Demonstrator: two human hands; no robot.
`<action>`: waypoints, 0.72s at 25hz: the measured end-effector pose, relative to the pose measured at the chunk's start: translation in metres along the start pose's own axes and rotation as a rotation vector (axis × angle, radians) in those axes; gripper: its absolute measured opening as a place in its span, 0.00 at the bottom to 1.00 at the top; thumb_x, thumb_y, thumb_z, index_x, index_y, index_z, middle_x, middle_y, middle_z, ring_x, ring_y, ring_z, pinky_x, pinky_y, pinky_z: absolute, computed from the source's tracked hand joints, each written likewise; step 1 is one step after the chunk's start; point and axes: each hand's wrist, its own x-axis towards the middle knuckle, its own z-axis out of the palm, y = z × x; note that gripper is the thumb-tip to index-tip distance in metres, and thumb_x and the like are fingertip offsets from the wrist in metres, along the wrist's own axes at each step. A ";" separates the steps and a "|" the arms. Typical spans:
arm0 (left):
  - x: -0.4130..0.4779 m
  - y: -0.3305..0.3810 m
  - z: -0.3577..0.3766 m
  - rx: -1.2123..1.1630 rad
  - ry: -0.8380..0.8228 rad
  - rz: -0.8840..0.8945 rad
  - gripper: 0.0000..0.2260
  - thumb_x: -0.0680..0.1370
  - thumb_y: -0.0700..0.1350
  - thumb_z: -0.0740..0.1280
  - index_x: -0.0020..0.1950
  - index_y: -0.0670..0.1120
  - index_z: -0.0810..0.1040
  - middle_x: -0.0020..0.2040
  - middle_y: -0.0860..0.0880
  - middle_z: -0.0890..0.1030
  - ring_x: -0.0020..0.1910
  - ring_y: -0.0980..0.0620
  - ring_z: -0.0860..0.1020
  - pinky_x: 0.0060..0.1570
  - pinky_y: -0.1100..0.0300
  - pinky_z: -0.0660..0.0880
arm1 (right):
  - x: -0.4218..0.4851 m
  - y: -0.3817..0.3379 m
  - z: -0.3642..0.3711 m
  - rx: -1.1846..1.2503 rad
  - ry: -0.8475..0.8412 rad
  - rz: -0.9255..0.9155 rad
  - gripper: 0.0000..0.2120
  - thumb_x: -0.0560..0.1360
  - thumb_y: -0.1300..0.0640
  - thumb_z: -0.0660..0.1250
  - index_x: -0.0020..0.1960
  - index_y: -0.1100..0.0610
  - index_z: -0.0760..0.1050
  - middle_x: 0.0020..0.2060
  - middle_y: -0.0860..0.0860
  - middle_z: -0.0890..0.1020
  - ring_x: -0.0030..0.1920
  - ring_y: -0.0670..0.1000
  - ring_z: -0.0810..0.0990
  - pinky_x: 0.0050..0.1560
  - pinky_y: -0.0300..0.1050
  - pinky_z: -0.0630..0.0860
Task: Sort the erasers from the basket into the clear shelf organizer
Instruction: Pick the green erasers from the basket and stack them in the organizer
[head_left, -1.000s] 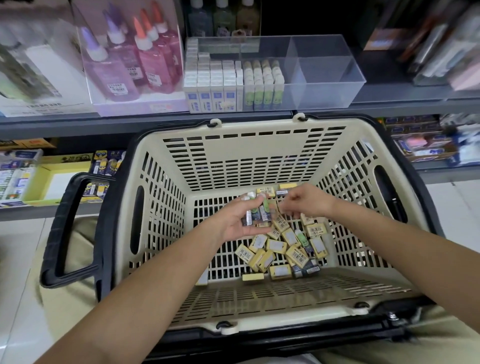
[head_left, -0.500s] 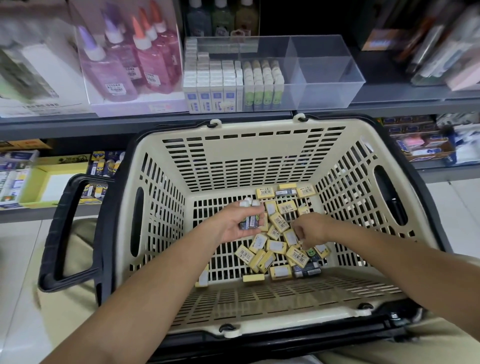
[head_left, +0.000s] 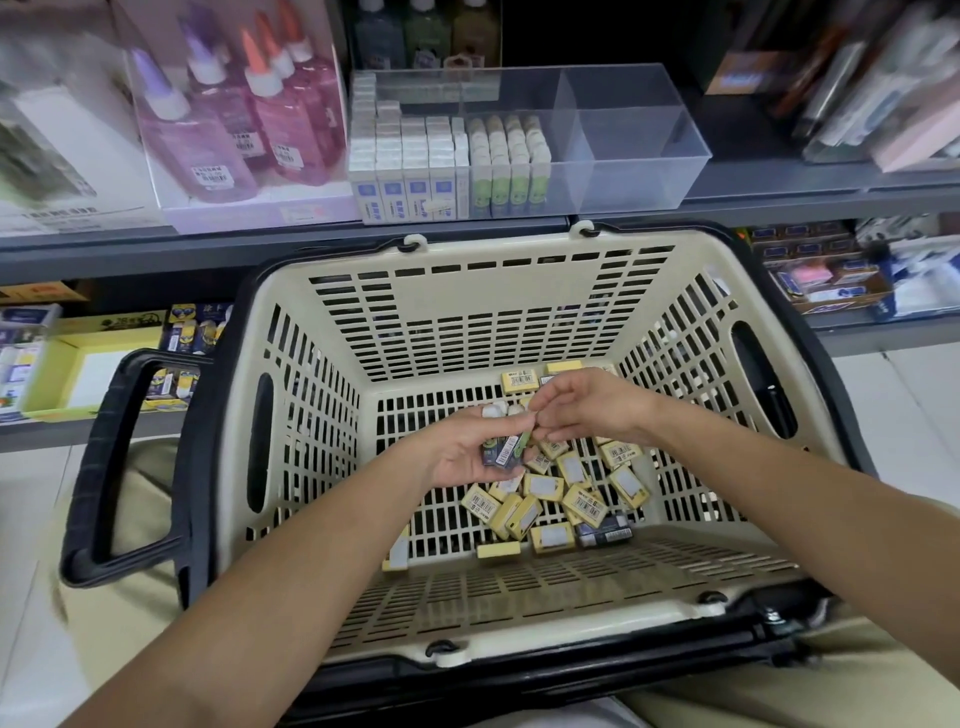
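A cream plastic basket (head_left: 467, 312) with black handles sits in front of me. On its floor lies a heap of several yellow-sleeved erasers (head_left: 566, 493), plus a dark-sleeved one (head_left: 605, 535). My left hand (head_left: 462, 457), palm up inside the basket, holds a small bunch of dark-sleeved erasers (head_left: 501, 452). My right hand (head_left: 582, 405) pinches a green-sleeved eraser (head_left: 524, 441) at the edge of that bunch. On the shelf above stands the clear organizer (head_left: 639, 150), with rows of white and green erasers (head_left: 447, 161) in its left part and nothing in its right compartment.
Pink and purple glue bottles (head_left: 244, 119) stand left of the organizer. A grey shelf edge (head_left: 156, 249) runs just behind the basket's far rim. Lower shelves hold a yellow box (head_left: 88, 358) at left and stationery packs (head_left: 831, 280) at right. The black handle (head_left: 130, 462) sticks out leftward.
My right hand has risen from the heap on the basket floor and come back to my left hand, now pinching a green-sleeved eraser against the bunch. The left hand stayed put.
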 end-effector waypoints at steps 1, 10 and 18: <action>0.000 0.000 0.001 0.019 0.022 -0.013 0.25 0.62 0.45 0.77 0.56 0.43 0.75 0.47 0.44 0.83 0.45 0.48 0.81 0.39 0.57 0.79 | -0.002 0.001 -0.005 -0.117 0.006 0.048 0.05 0.73 0.63 0.67 0.49 0.60 0.77 0.40 0.54 0.83 0.40 0.47 0.82 0.43 0.36 0.80; -0.003 -0.001 -0.003 0.005 0.006 -0.120 0.25 0.64 0.40 0.76 0.60 0.40 0.74 0.50 0.41 0.82 0.44 0.48 0.82 0.45 0.54 0.80 | -0.011 0.059 0.004 -0.978 -0.257 0.337 0.11 0.73 0.61 0.68 0.55 0.59 0.78 0.40 0.49 0.80 0.37 0.45 0.77 0.34 0.36 0.72; -0.005 0.005 -0.004 -0.076 0.111 -0.041 0.45 0.64 0.32 0.74 0.75 0.40 0.55 0.70 0.37 0.67 0.42 0.47 0.83 0.36 0.58 0.80 | -0.009 0.068 -0.006 -1.170 -0.311 0.352 0.16 0.73 0.61 0.69 0.60 0.59 0.76 0.57 0.53 0.79 0.56 0.53 0.78 0.57 0.45 0.75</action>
